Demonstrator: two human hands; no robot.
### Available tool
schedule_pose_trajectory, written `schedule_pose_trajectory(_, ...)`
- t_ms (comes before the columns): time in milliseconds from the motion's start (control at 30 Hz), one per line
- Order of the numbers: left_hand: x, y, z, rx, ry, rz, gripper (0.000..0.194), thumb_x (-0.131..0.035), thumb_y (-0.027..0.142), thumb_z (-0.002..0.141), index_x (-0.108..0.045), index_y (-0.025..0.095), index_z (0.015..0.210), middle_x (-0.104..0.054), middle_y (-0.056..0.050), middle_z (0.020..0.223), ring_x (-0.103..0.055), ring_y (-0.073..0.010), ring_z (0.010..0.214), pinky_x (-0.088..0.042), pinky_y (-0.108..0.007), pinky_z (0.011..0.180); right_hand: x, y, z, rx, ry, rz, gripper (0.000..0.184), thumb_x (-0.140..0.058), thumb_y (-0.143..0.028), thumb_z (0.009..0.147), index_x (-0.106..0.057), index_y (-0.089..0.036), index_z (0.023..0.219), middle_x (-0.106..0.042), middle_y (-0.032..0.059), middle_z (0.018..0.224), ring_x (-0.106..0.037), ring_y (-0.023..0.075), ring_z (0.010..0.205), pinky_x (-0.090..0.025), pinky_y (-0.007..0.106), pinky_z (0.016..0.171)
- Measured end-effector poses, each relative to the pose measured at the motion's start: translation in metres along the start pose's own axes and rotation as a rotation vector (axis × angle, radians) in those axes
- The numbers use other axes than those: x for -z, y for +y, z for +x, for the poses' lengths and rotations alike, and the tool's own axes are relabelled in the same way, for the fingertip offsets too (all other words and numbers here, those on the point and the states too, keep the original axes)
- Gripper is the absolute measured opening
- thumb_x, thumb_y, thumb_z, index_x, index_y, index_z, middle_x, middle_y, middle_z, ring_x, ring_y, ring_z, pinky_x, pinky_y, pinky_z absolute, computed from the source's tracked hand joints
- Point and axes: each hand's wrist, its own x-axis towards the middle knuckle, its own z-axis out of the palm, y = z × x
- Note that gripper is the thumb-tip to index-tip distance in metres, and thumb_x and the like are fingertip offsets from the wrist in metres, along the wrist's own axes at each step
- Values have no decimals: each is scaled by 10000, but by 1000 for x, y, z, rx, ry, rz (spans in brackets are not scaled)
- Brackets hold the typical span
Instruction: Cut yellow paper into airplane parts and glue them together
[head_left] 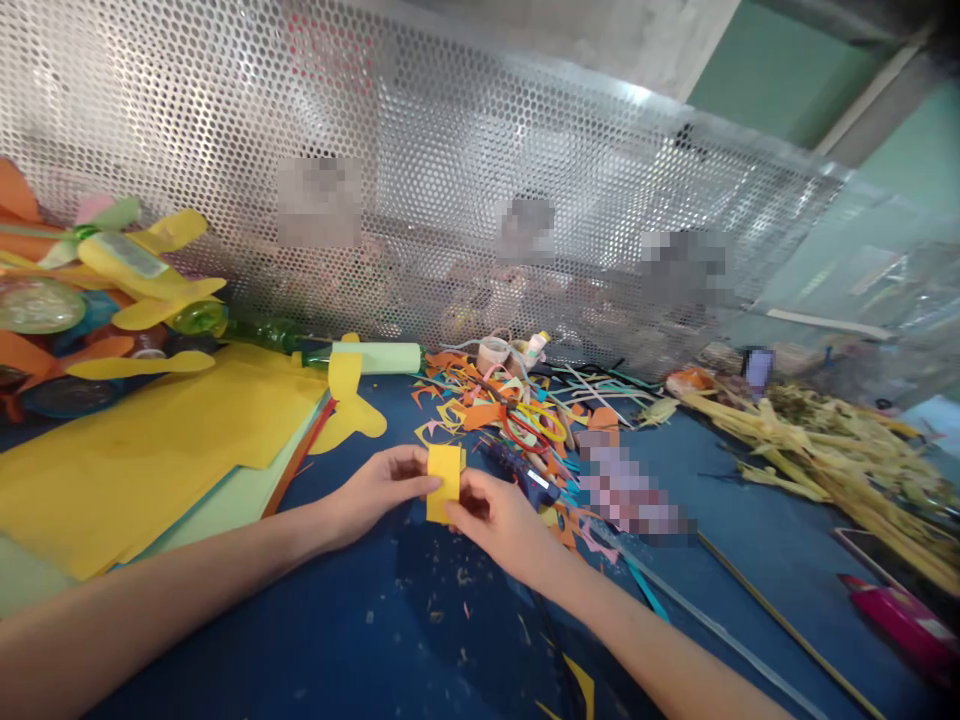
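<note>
A small yellow paper piece [444, 478] is held upright between both hands, just above the blue tabletop [390, 620]. My left hand [379, 488] pinches its left edge with thumb and fingers. My right hand [499, 520] grips its lower right side, fingers curled. Just behind the right hand lies a blue glue gun [521, 475] among paper scraps.
Large yellow paper sheets [142, 450] lie at the left, with paper-and-bottle crafts [97, 300] behind them. Scissors with red and yellow handles [532, 425] sit in coloured offcuts. Dried corn husks [832, 460] spread at the right. A pink object [896, 620] lies near the right edge. A perforated metal screen [450, 170] closes the back.
</note>
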Motion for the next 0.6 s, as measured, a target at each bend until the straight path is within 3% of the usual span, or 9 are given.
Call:
schedule_pose_trajectory(100, 0, -1, 0, 24, 47, -7, 281, -693, 305, 691, -570, 135, 878, -609, -28, 820, -553, -136, 725, -431, -255, 699, 3, -1, 2, -1, 103, -33, 53, -501, -251, 821, -523, -203, 822, -595, -17, 703, -592, 136, 641, -482, 242, 583)
schedule_pose_trajectory(200, 2, -1, -1, 18, 72, 56, 273, -701, 310, 675, -547, 143, 826, -578, 6, 734, -529, -117, 666, -409, -224, 642, 8, 0, 5, 20, 215, -40, 78, -494, -245, 822, -526, -196, 874, -604, 4, 777, -597, 138, 691, -488, 251, 634)
schedule_pose_trajectory(467, 1, 0, -2, 23, 65, 233, 305, -600, 424, 758, -649, 127, 803, -643, -25, 729, -569, -142, 678, -427, -233, 651, 19, 5, 11, 71, 178, -106, 150, -465, -260, 854, -560, -209, 957, -654, 20, 859, -630, 148, 779, -503, 269, 714)
schedule_pose_trajectory(533, -1, 0, -1, 55, 64, 154, 300, -623, 419, 742, -677, 126, 772, -666, -32, 733, -590, -148, 694, -447, -243, 684, 34, 7, 16, 43, 211, -247, 189, -413, -280, 885, -556, -208, 985, -663, 27, 894, -638, 147, 792, -502, 271, 722)
schedule_pose_trajectory(600, -3, 1, 0, 87, 76, 31, 292, -660, 402, 715, -687, 131, 820, -684, -38, 789, -611, -157, 743, -462, -264, 746, 56, 11, 26, -32, 296, -581, 206, -405, -255, 891, -555, -187, 1014, -652, 61, 966, -621, 170, 883, -476, 301, 793)
